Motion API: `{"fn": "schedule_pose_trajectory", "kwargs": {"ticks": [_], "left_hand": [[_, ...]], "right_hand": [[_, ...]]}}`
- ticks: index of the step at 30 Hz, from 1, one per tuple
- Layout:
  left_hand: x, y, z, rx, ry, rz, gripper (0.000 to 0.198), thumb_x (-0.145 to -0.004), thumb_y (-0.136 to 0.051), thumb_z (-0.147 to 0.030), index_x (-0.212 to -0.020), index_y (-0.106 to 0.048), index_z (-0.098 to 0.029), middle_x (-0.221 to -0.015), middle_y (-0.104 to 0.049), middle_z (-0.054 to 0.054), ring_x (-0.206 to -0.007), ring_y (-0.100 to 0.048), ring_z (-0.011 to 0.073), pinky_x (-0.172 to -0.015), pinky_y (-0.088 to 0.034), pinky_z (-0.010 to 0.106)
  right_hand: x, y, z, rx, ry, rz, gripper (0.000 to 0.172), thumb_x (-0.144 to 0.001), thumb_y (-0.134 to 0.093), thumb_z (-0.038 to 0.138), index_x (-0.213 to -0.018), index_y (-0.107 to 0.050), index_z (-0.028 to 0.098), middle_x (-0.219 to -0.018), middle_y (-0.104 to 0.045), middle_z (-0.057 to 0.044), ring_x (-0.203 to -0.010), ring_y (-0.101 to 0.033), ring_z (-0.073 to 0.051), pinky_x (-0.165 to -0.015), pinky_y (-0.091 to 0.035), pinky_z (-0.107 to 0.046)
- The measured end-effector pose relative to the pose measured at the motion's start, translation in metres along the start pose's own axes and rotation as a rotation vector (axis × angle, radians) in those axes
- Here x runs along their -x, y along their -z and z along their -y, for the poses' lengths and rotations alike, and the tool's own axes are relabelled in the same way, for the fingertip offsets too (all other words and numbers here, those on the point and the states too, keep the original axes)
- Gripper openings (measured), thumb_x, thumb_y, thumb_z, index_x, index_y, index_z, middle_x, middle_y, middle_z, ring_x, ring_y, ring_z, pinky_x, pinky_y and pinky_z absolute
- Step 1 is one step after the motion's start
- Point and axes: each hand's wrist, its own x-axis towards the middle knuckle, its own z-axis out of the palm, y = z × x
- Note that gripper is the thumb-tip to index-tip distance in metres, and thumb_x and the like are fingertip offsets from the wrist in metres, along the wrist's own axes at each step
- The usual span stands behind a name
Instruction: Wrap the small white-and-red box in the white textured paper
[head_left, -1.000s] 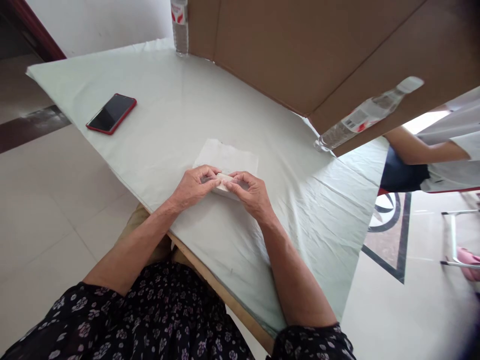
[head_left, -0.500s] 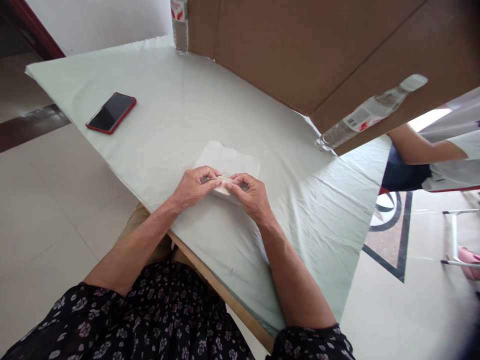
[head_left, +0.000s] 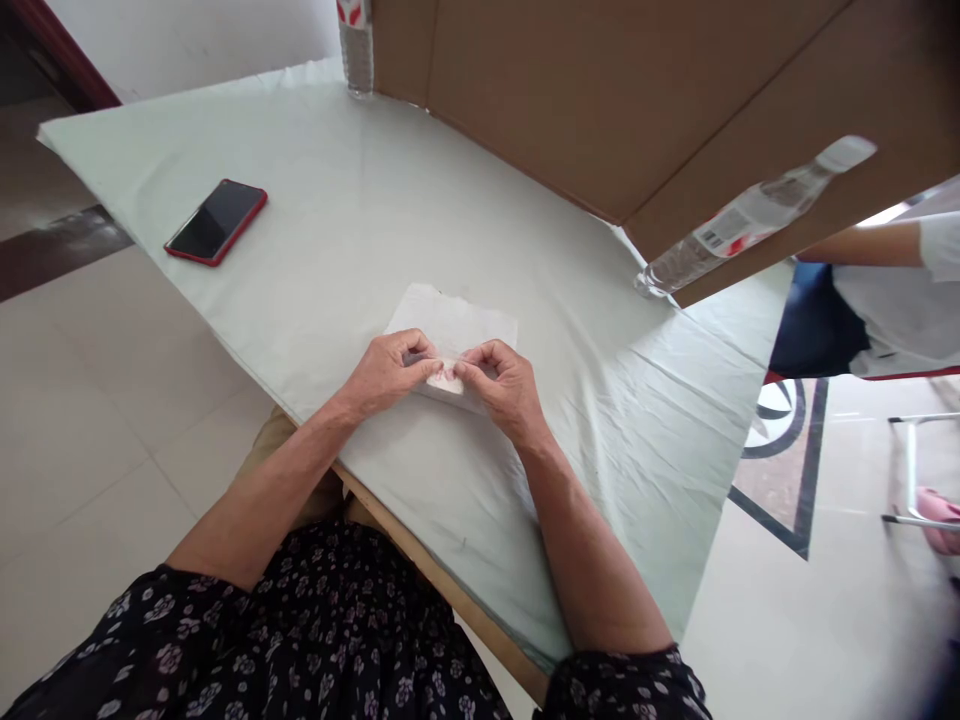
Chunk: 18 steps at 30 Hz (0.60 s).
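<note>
Between my hands is a small, thin cream-white piece, its kind too small to make out; pinkish marks show on it. My left hand pinches its left side between thumb and fingers. On its right side my right hand does the same, the thumbs close together. Under and behind them lies a white paper sheet with an uneven far edge, flat on the cloth. My fingers hide part of the piece and the near part of the sheet.
A pale green cloth covers the table. A phone in a red case lies at left. A tall cardboard panel stands at the back, with plastic bottles against its ends. Another person's arm shows at right.
The cream-white piece now hangs lower between my thumbs and shows more of its face. My hands have barely moved. The other person's arm at right has shifted up, and the view has moved slightly.
</note>
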Motion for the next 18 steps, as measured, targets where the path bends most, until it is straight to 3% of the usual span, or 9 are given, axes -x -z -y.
{"fn": "schedule_pose_trajectory", "kwargs": {"ticks": [2,6,8,10,14,18], "left_hand": [[-0.001,0.0,-0.001,-0.011,0.017,-0.002,0.017,-0.077,-0.068,-0.033,-0.077,-0.067,-0.016,-0.075,-0.066,-0.001,-0.069,-0.053,0.012,-0.064,-0.039,0.025],[-0.002,0.0,-0.003,-0.005,0.055,0.0,0.016,-0.077,-0.068,-0.032,-0.076,-0.065,-0.017,-0.074,-0.065,-0.002,-0.067,-0.051,0.0114,-0.063,-0.038,0.025],[-0.002,0.0,-0.003,-0.012,0.058,-0.002,0.015,-0.077,-0.067,-0.032,-0.075,-0.065,-0.017,-0.074,-0.065,-0.001,-0.067,-0.052,0.0118,-0.063,-0.039,0.025],[-0.003,-0.001,-0.004,-0.023,0.053,-0.008,0.016,-0.076,-0.067,-0.033,-0.074,-0.064,-0.017,-0.072,-0.064,-0.002,-0.066,-0.051,0.0119,-0.063,-0.039,0.025],[-0.003,0.002,-0.005,-0.039,0.046,0.009,0.019,-0.076,-0.067,-0.037,-0.076,-0.063,-0.018,-0.073,-0.063,-0.001,-0.068,-0.053,0.013,-0.064,-0.042,0.026],[0.005,0.017,-0.005,-0.123,0.027,0.03,0.026,-0.077,-0.065,-0.034,-0.098,-0.067,-0.019,-0.084,-0.066,0.0,-0.073,-0.056,0.0147,-0.068,-0.045,0.027]], "right_hand": [[-0.003,0.004,-0.003,0.063,0.023,-0.059,0.013,-0.08,-0.067,0.034,-0.079,-0.061,0.023,-0.078,-0.068,0.001,-0.075,-0.061,-0.017,-0.075,-0.048,-0.033],[-0.001,0.02,0.006,0.377,0.186,-0.312,0.007,-0.084,-0.064,0.028,-0.089,-0.066,0.023,-0.093,-0.074,-0.004,-0.088,-0.065,-0.022,-0.088,-0.047,-0.041],[0.005,0.026,0.02,0.473,0.286,-0.326,0.007,-0.09,-0.061,0.025,-0.091,-0.067,0.023,-0.095,-0.074,-0.005,-0.085,-0.065,-0.02,-0.087,-0.047,-0.041],[0.012,0.026,0.034,0.519,0.375,-0.197,0.01,-0.095,-0.058,0.023,-0.093,-0.068,0.023,-0.095,-0.074,-0.004,-0.081,-0.064,-0.019,-0.083,-0.047,-0.037],[0.022,0.011,0.047,0.734,0.458,0.142,0.016,-0.097,-0.055,0.018,-0.102,-0.07,0.021,-0.103,-0.074,-0.007,-0.093,-0.062,-0.022,-0.082,-0.044,-0.036],[0.023,-0.001,0.044,0.932,0.426,0.252,0.02,-0.099,-0.051,0.015,-0.106,-0.068,0.021,-0.109,-0.072,-0.008,-0.096,-0.057,-0.024,-0.08,-0.037,-0.036]]}}
